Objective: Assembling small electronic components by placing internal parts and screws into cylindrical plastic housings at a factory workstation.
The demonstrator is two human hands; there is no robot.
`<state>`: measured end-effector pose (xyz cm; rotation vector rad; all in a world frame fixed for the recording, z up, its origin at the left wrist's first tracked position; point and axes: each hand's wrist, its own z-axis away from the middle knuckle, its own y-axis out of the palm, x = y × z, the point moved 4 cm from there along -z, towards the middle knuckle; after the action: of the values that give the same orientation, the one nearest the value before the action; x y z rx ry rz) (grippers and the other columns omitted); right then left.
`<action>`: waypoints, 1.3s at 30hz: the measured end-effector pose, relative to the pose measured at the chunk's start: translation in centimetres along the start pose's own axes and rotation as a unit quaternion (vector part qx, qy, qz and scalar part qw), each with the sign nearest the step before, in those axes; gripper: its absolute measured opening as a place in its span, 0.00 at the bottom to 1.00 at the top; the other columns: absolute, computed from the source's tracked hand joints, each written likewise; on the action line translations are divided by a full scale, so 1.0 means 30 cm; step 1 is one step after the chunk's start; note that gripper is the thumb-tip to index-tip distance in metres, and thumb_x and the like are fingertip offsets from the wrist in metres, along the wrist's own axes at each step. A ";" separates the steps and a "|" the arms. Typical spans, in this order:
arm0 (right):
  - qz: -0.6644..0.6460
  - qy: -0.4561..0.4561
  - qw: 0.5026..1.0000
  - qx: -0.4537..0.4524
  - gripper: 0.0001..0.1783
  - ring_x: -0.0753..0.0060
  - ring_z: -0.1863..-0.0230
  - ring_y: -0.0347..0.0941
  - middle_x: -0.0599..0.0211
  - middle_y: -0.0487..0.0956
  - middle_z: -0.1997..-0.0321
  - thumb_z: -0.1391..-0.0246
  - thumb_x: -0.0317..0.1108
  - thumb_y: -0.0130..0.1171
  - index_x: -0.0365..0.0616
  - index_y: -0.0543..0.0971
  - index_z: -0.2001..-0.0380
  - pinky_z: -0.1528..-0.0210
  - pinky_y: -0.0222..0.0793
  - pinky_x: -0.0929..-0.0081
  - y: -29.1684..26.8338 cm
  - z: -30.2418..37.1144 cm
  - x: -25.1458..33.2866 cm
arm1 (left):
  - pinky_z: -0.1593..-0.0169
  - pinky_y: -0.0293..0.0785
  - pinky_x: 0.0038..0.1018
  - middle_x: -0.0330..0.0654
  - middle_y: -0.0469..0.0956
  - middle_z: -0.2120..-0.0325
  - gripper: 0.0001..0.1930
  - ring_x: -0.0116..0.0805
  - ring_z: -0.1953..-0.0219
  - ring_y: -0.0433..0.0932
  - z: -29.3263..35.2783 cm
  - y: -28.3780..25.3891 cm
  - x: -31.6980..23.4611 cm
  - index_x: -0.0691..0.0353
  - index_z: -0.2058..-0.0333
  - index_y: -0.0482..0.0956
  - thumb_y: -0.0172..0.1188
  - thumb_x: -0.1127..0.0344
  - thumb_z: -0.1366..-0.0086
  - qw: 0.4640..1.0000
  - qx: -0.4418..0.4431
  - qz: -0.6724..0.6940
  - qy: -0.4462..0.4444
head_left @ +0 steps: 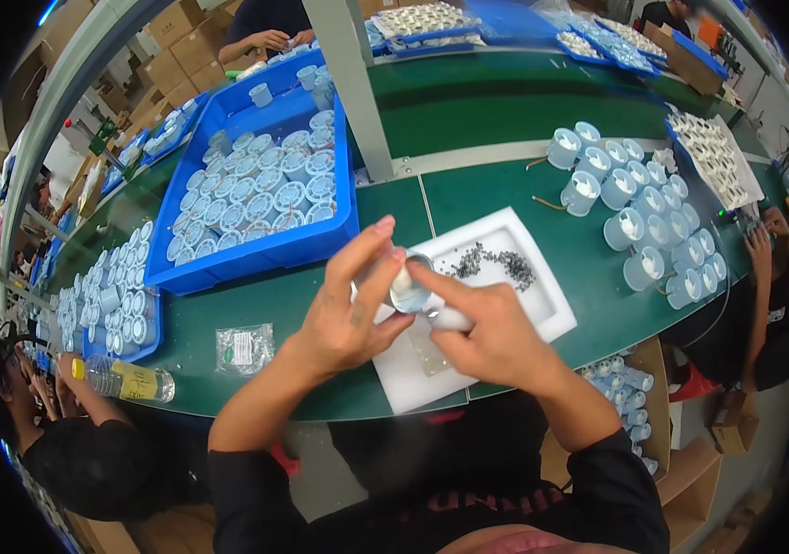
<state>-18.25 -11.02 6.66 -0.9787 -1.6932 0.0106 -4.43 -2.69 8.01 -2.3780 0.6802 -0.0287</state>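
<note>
Over the white foam tray point(542, 291), my left hand point(343, 309) is wrapped round a light blue plastic cup point(410, 294) with a white part inside. The cup is tilted, its opening partly covered by fingers. My right hand point(491, 332) is closed beside it, the index finger reaching to the cup's rim. A smooth whitish piece point(450, 318) shows under that finger; its kind I cannot make out. Many small black pieces point(514, 268), perhaps screws, lie loose in the tray's recess.
A large blue bin point(256, 257) of capped cups stands left, near a small clear bag point(245, 349) and a bottle point(126, 379). Light blue cups point(622, 228) stand in rows at right, before a tray of white parts point(713, 162). A metal post point(353, 83) rises behind. Co-workers sit on both sides.
</note>
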 end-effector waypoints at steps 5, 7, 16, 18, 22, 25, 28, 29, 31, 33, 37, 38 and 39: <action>-0.019 0.020 1.000 -0.011 0.27 0.77 0.74 0.73 0.56 0.80 0.71 0.56 0.26 0.56 0.44 0.74 0.48 0.70 0.69 0.75 -0.110 0.076 -0.132 | 0.49 0.70 0.35 0.52 0.76 0.57 0.32 0.49 0.53 0.74 -0.076 -0.056 0.268 0.65 0.53 0.74 0.70 0.72 0.62 0.989 -0.045 -0.119 -0.071; -0.019 0.179 0.981 -0.078 0.25 0.75 0.75 0.72 0.57 0.79 0.70 0.54 0.27 0.56 0.43 0.75 0.49 0.70 0.69 0.78 -0.175 0.149 -0.187 | 0.54 0.72 0.30 0.52 0.77 0.58 0.27 0.42 0.59 0.78 -0.064 -0.123 0.487 0.65 0.54 0.74 0.72 0.64 0.53 0.973 -0.113 -0.071 -0.186; 0.140 0.315 0.916 -0.204 0.20 0.59 0.76 0.73 0.54 0.77 0.74 0.54 0.24 0.56 0.37 0.75 0.53 0.68 0.70 0.71 -0.276 0.284 -0.198 | 0.50 0.70 0.37 0.58 0.76 0.55 0.38 0.51 0.52 0.76 -0.164 -0.157 1.178 0.70 0.52 0.73 0.61 0.39 0.47 0.872 0.193 -0.357 -0.274; 0.181 0.237 0.934 -0.198 0.21 0.55 0.72 0.74 0.54 0.78 0.71 0.56 0.22 0.56 0.37 0.75 0.54 0.65 0.71 0.69 -0.275 0.277 -0.213 | 0.52 0.71 0.36 0.57 0.78 0.59 0.38 0.50 0.55 0.77 -0.164 -0.099 1.297 0.70 0.52 0.73 0.63 0.39 0.49 0.880 0.193 -0.360 -0.243; 0.301 0.064 0.951 -0.030 0.36 0.45 0.39 0.62 0.47 0.66 0.40 0.67 0.20 0.59 0.31 0.68 0.46 0.40 0.60 0.57 -0.151 0.210 -0.163 | 0.55 0.72 0.35 0.56 0.80 0.65 0.35 0.48 0.60 0.79 -0.135 -0.042 1.523 0.71 0.56 0.76 0.66 0.43 0.50 0.891 0.234 -0.321 -0.220; 0.303 0.087 0.949 0.000 0.37 0.38 0.37 0.58 0.31 0.62 0.40 0.58 0.32 0.64 0.20 0.64 0.47 0.35 0.53 0.53 -0.079 0.174 -0.166 | 0.56 0.72 0.35 0.55 0.80 0.67 0.30 0.46 0.62 0.79 -0.131 -0.100 1.625 0.71 0.61 0.79 0.66 0.45 0.50 0.892 0.257 -0.285 -0.240; 0.332 0.131 0.934 -0.009 0.36 0.36 0.37 0.57 0.29 0.63 0.42 0.53 0.40 0.63 0.19 0.66 0.49 0.35 0.52 0.52 -0.069 0.157 -0.188 | 0.57 0.71 0.34 0.55 0.80 0.68 0.29 0.45 0.63 0.79 -0.138 -0.028 1.554 0.71 0.66 0.80 0.65 0.45 0.50 0.848 0.326 -0.267 -0.322; 0.327 0.128 0.936 -0.007 0.36 0.36 0.37 0.57 0.29 0.63 0.42 0.53 0.40 0.63 0.19 0.66 0.49 0.35 0.52 0.52 -0.057 0.148 -0.177 | 0.57 0.71 0.34 0.55 0.80 0.68 0.29 0.45 0.63 0.79 -0.125 -0.057 1.548 0.71 0.66 0.80 0.65 0.45 0.50 0.845 0.327 -0.272 -0.325; 0.311 0.125 0.942 0.017 0.36 0.36 0.37 0.57 0.28 0.65 0.43 0.49 0.45 0.59 0.18 0.68 0.51 0.35 0.51 0.51 -0.036 0.137 -0.156 | 0.57 0.72 0.34 0.55 0.80 0.68 0.29 0.44 0.64 0.79 -0.099 -0.055 1.562 0.71 0.65 0.81 0.65 0.45 0.49 0.811 0.373 -0.271 -0.361; 0.305 0.120 0.944 0.038 0.37 0.36 0.37 0.57 0.28 0.65 0.43 0.48 0.46 0.58 0.17 0.67 0.50 0.34 0.50 0.51 -0.011 0.132 -0.143 | 0.57 0.72 0.34 0.56 0.80 0.68 0.30 0.44 0.64 0.79 -0.068 -0.051 1.561 0.72 0.65 0.81 0.64 0.44 0.49 0.821 0.356 -0.274 -0.353; 0.314 0.126 0.938 0.082 0.40 0.40 0.36 0.57 0.32 0.62 0.40 0.52 0.45 0.63 0.20 0.63 0.46 0.34 0.50 0.55 -0.002 0.140 -0.126 | 0.53 0.70 0.35 0.59 0.78 0.62 0.34 0.47 0.58 0.77 -0.047 -0.065 1.592 0.72 0.58 0.77 0.60 0.40 0.46 0.830 0.339 -0.260 -0.358; 0.312 0.126 0.938 0.083 0.40 0.40 0.36 0.57 0.32 0.62 0.40 0.52 0.45 0.63 0.20 0.63 0.46 0.34 0.50 0.55 -0.006 0.146 -0.119 | 0.51 0.70 0.35 0.60 0.76 0.59 0.36 0.48 0.55 0.76 -0.041 -0.077 1.602 0.72 0.55 0.75 0.58 0.39 0.45 0.829 0.340 -0.253 -0.364; 0.307 0.130 0.938 0.092 0.40 0.41 0.35 0.57 0.33 0.62 0.39 0.52 0.44 0.63 0.20 0.64 0.46 0.33 0.50 0.55 -0.012 0.155 -0.114 | 0.49 0.69 0.35 0.61 0.75 0.56 0.38 0.50 0.52 0.75 -0.041 -0.077 1.602 0.72 0.51 0.73 0.57 0.38 0.44 0.829 0.341 -0.244 -0.370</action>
<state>-22.11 -11.18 2.34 -1.2674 -1.0726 0.4265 37.96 -24.95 3.13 -1.5929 -0.2963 0.3558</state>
